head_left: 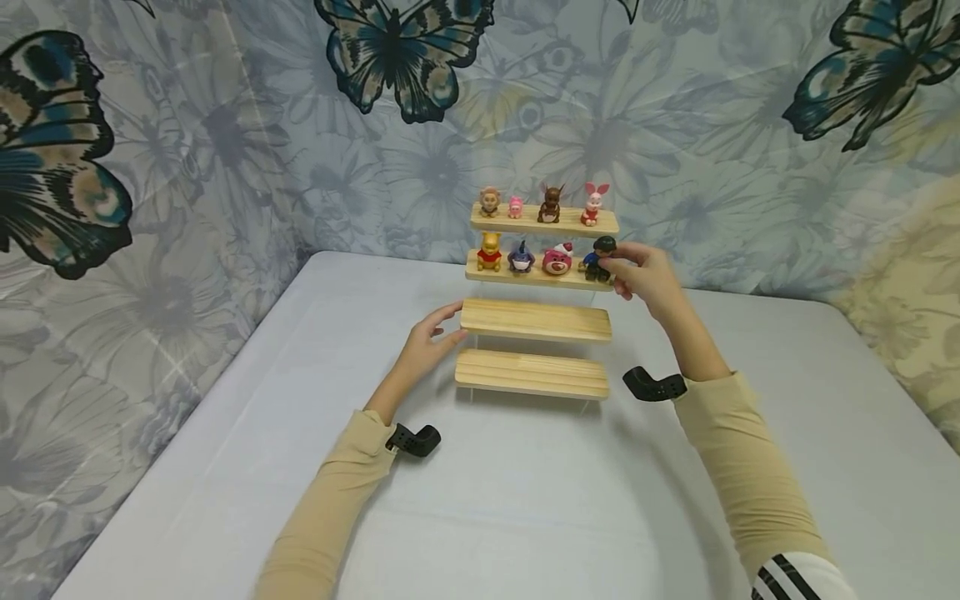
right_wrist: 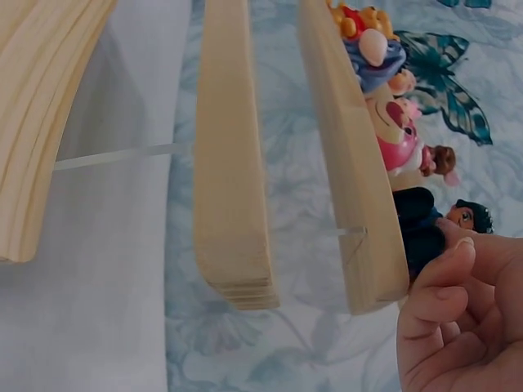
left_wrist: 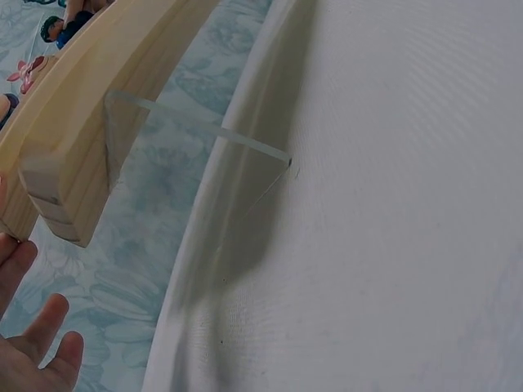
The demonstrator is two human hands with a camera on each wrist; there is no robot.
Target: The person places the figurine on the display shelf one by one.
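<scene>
My right hand [head_left: 652,282] pinches a dark-haired figurine in blue and black [head_left: 597,260] at the right end of the second shelf [head_left: 536,277] from the top. In the right wrist view, that figurine [right_wrist: 421,224] sits against the shelf board, with thumb and fingertips on its side. Beside it stand a pink bear figurine [head_left: 557,261], a dark blue figurine [head_left: 521,258] and a yellow bear figurine in red [head_left: 489,252]. My left hand [head_left: 423,346] touches the left end of the third shelf [head_left: 536,320], its fingers loosely extended.
Several small figurines, among them a pink-eared one [head_left: 593,204] and a brown one [head_left: 550,204], stand on the top shelf [head_left: 543,225]. A bottom shelf [head_left: 532,372] sits nearest me, on clear supports. The white-covered table [head_left: 487,500] meets a butterfly-patterned backdrop [head_left: 442,175].
</scene>
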